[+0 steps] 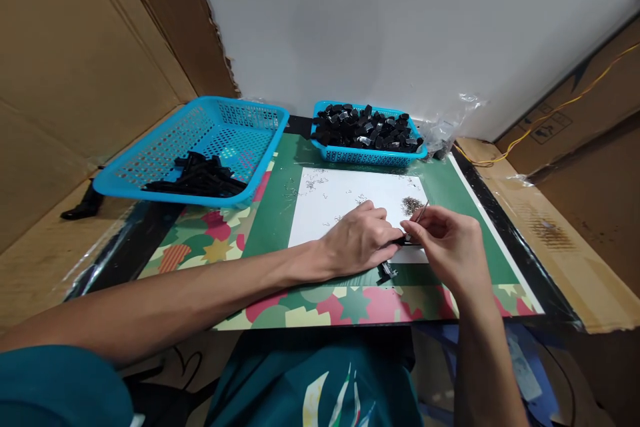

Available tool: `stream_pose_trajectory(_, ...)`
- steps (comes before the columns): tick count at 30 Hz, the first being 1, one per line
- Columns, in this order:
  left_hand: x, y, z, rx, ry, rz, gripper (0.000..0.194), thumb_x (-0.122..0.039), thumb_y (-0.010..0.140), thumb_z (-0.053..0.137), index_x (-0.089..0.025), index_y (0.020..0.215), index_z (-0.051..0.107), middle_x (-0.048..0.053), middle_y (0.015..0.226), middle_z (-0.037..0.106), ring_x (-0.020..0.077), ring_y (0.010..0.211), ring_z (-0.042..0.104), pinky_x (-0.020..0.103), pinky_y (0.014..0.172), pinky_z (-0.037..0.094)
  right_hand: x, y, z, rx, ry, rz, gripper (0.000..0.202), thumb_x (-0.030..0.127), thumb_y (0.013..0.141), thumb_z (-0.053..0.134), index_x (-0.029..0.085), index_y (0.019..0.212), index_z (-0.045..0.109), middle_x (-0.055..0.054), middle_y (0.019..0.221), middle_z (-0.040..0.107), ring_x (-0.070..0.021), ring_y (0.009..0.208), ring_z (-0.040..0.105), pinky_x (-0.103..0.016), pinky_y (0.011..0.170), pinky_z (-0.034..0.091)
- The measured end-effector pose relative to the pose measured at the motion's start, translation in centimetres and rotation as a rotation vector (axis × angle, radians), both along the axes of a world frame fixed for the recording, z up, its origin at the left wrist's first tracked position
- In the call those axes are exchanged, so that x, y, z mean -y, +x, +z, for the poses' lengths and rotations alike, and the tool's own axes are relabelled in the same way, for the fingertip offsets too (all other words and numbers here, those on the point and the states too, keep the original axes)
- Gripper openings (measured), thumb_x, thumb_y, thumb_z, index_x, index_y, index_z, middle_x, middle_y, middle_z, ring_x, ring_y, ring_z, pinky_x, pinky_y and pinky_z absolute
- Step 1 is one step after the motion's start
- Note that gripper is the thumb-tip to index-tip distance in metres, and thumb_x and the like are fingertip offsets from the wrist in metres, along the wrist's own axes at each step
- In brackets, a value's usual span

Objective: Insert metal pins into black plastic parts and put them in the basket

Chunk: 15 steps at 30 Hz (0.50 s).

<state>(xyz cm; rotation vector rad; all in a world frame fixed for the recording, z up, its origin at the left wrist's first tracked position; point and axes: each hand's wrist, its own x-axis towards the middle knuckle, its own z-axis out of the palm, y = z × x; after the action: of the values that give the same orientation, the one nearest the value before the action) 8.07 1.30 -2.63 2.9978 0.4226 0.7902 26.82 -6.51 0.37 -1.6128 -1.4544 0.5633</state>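
Observation:
My left hand lies on the white sheet, its fingers closed on a small black part. Close against it, my right hand pinches a thin metal tool, likely tweezers, whose lower end is at the black part. Just beyond the fingertips is a heap of tiny metal pieces; more are scattered over the sheet. Below my left hand rests a small black-and-silver piece. The fingers hide most of the held part.
A large blue basket at the left holds long black pieces. Behind the sheet, a smaller blue basket is heaped with black pieces. Beside it lies a clear plastic bag. Cardboard flanks the table; a yellow cable hangs at right.

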Motion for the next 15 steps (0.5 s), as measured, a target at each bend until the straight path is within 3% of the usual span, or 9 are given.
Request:
stream_pose_trajectory(8, 0.08, 0.12, 0.21, -0.023, -0.022, 0.005, 0.015, -0.022, 0.1, 0.064, -0.017, 0.089, 0.072, 0.002, 0.073, 0.07, 0.021, 0.077, 0.061, 0.036, 0.08, 0.041, 0.23, -0.36, 0.27, 0.071, 0.004, -0.031, 0.045, 0.062, 0.086, 0.077, 0.02, 0.071, 0.069, -0.005, 0.068, 0.074, -0.0187, 0.059, 0.068, -0.029, 0.058, 0.048)
stream_pose_trajectory(15, -0.07, 0.07, 0.16, -0.035, -0.118, 0.003, 0.016, -0.021, 0.1, 0.065, -0.016, 0.088, 0.074, 0.003, 0.076, 0.071, 0.0209, 0.078, 0.062, 0.036, 0.083, 0.042, 0.4, -0.77, -0.03, 0.094, 0.051, -0.074, 0.023, 0.038, 0.085, 0.079, 0.021, 0.072, 0.072, -0.002, 0.068, 0.075, -0.0177, 0.059, 0.069, -0.029, 0.058, 0.046)
